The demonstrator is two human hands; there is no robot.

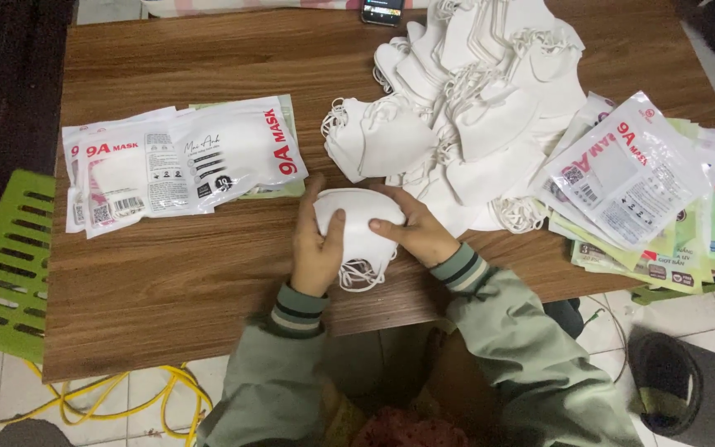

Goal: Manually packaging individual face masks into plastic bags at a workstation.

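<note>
Both my hands grip a small stack of white folded face masks (361,228) near the front edge of a wooden table (175,281). My left hand (316,248) clasps the stack's left side, thumb on top. On the right side my right hand (415,232) presses down with fingers over the top. White ear loops (359,275) dangle below the stack. A big heap of loose white masks (473,99) lies just beyond my hands.
Filled clear mask packets (175,161) lie stacked at the left. Empty flat packets (639,182) fan out at the right edge. A phone (382,10) sits at the far edge. A green plastic crate (2,265) and yellow cable (126,397) are on the floor at left.
</note>
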